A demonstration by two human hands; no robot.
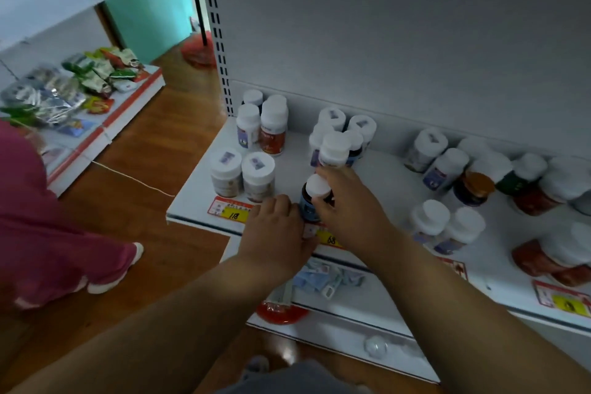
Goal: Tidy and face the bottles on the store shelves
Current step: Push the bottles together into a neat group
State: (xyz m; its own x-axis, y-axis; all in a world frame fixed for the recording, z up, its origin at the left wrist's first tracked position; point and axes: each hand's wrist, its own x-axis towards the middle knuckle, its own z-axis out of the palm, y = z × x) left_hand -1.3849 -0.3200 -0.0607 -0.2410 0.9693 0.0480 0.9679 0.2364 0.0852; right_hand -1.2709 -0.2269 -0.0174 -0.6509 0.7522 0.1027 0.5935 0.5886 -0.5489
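Gripping a dark, blue-labelled, white-capped bottle (315, 198) upright at the shelf (198, 198) front, both hands (278, 227) (347, 201) curl round it.

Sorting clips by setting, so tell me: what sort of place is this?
Likely a small shop: a white slotted shelf of capped bottles, yellow price tags on its edge, and packaged snacks on another shelf.

The hands (315, 216) hide the dark bottle's label (308, 208); the rightmost bottles (575, 189) are blurred and edge-cropped.
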